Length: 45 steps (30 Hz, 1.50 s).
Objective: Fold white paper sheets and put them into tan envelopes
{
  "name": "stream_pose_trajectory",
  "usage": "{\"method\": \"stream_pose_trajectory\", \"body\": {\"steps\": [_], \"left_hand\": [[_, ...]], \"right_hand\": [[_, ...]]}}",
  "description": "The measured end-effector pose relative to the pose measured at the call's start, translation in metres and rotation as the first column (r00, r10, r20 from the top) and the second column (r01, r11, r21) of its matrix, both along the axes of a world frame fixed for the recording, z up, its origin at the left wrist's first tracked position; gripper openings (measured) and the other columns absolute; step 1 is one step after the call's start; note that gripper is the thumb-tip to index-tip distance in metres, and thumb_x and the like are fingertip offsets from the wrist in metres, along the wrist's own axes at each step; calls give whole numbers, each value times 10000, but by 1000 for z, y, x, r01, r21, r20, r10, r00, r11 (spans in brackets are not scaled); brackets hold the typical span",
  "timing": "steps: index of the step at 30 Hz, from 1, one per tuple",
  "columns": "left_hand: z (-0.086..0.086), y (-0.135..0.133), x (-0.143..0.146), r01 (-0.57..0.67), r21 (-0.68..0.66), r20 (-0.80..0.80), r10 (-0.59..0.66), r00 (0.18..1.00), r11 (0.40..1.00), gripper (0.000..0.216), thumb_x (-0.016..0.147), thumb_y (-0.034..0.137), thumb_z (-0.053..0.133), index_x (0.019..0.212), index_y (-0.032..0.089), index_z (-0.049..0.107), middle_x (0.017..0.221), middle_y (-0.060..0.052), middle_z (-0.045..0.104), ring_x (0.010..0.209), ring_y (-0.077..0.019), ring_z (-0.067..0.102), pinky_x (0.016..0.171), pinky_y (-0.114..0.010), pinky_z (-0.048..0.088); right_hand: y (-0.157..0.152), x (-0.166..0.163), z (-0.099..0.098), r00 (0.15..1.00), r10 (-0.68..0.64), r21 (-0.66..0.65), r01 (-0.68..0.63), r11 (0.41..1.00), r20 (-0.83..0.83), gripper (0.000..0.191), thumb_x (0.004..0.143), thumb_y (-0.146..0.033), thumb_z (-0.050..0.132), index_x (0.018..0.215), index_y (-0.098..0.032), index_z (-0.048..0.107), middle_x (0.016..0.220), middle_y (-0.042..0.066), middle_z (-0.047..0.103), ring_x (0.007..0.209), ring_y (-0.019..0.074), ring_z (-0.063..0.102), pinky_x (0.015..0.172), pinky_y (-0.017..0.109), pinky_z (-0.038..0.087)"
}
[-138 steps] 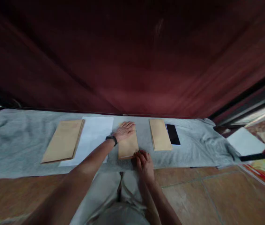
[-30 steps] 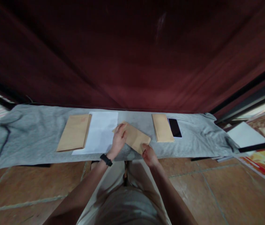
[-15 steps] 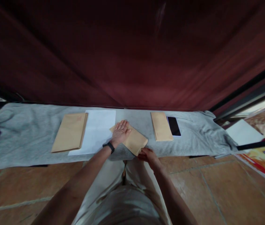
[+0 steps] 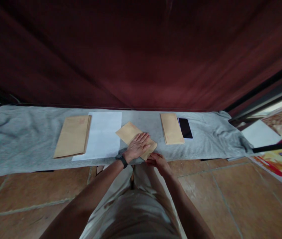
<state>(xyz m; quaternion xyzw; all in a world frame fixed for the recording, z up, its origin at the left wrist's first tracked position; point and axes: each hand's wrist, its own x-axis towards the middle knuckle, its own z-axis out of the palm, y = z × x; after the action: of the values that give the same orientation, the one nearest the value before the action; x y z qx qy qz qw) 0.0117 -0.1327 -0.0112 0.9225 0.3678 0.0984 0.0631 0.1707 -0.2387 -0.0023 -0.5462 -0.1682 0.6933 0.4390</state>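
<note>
So the small tan rectangular paper envelope (image 4: 127, 130) is sitting slantwise on the grey fabric-covered surface (image 4: 143, 115), right in front of the person, between a big flat white paper sheet (image 4: 106, 134) and a slim stack of tan paper envelopes (image 4: 172, 129). Left hand (image 4: 138, 146) is lying flat across the middle of it, fingers stretched out and pretty much side by side, black watch (image 4: 124, 161) on that wrist. Right hand (image 4: 157, 161) is down at the near right corner with its fingers curled, but honestly I can't tell if they're pinching the paper or just up against it. Further left, a thicker stack of larger tan paper envelopes (image 4: 72, 136) overlaps the sheet, and a dark-screened phone (image 4: 185, 128) lies just beside the slim stack
</note>
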Motion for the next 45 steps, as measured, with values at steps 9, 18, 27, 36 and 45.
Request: {"method": "stream_pose_trajectory", "body": {"steps": [9, 18, 27, 36, 45], "left_hand": [[2, -30, 13, 137, -43, -15, -137, 990, 990, 588, 1074, 484, 290, 1574, 183, 368, 1653, -80, 353, 1544, -201, 285, 1266, -411, 211], [6, -47, 17, 161, 25, -21, -161, 987, 987, 655, 1062, 518, 315, 1599, 143, 299, 1658, -114, 333, 1553, -219, 263, 1276, -430, 185], [-1, -58, 19, 182, 39, 1, -183, 983, 982, 736, 1025, 585, 393, 1584, 110, 321, 1654, -138, 336, 1554, -239, 259, 1281, -409, 171], [-17, -67, 26, 144, -49, -146, -150, 978, 988, 396, 1025, 314, 461, 1355, 142, 597, 1460, -125, 594, 1406, -245, 501, 1250, -422, 287], [-12, -75, 24, 162, -2, -90, -161, 983, 987, 399, 1015, 240, 478, 1370, 111, 605, 1434, -154, 612, 1411, -253, 490, 1248, -428, 286]], "right_hand": [[-12, 5, -1, 998, 62, 39, -62, 997, -13, 494, 606, -551, 875, 893, -167, 757, 875, 81, 785, 815, 240, 755, 775, 363, 608], [-22, 27, -6, 963, 192, 13, -198, 980, 189, 518, 600, -645, 817, 826, -187, 728, 773, 57, 755, 666, 197, 709, 663, 344, 587], [5, 59, 19, 758, -81, 385, -234, 893, 647, 336, 900, -497, 537, 959, -228, 732, 965, 64, 766, 877, 220, 702, 840, 373, 574], [48, 13, 7, 517, -37, 418, -646, 639, 855, 362, 1001, -313, 483, 1272, -245, 714, 1377, 69, 663, 1320, 206, 577, 1188, 409, 410], [46, 19, -9, 398, -112, 393, -749, 533, 910, 392, 1042, -289, 437, 1356, -222, 660, 1466, 91, 596, 1395, 210, 515, 1220, 447, 364]]}}
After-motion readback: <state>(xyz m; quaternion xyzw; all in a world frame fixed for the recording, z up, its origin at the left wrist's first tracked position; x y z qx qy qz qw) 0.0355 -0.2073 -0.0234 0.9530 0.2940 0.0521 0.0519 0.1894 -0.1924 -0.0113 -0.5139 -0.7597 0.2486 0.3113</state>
